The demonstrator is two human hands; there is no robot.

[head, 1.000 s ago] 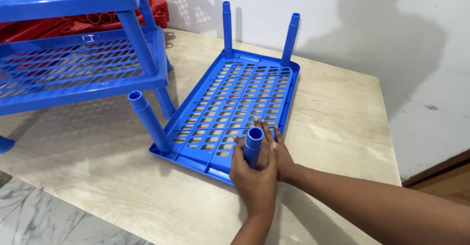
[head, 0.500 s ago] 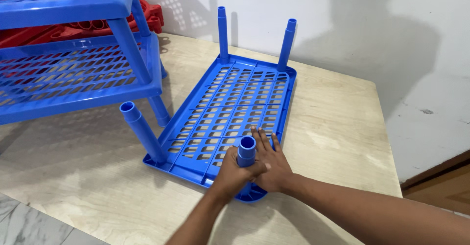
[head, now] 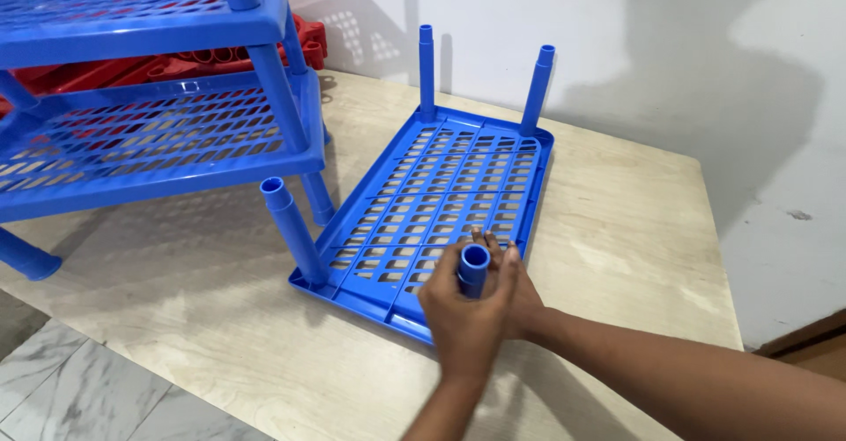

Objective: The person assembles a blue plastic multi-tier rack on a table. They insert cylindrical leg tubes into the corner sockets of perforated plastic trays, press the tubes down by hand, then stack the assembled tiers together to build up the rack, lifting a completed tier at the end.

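A blue perforated plastic shelf tray [head: 441, 194] lies on the wooden table with short blue tube legs standing up from its corners. My left hand [head: 463, 322] wraps around the near-right blue tube leg [head: 474, 265] at the tray's front corner. My right hand [head: 520, 291] presses against the same leg and the tray corner from the right side. Another leg [head: 293, 229] stands tilted at the near-left corner. Two more legs [head: 426, 71] stand upright at the far corners.
A taller assembled blue rack [head: 150, 133] with two perforated shelves stands on the left of the table [head: 634, 229]. Red plastic parts [head: 194, 58] lie behind it. A white wall is beyond; marble floor shows at bottom left.
My left hand has closed more fully around the near-right leg, and the view has shifted slightly. The tray and other legs stay where they were.
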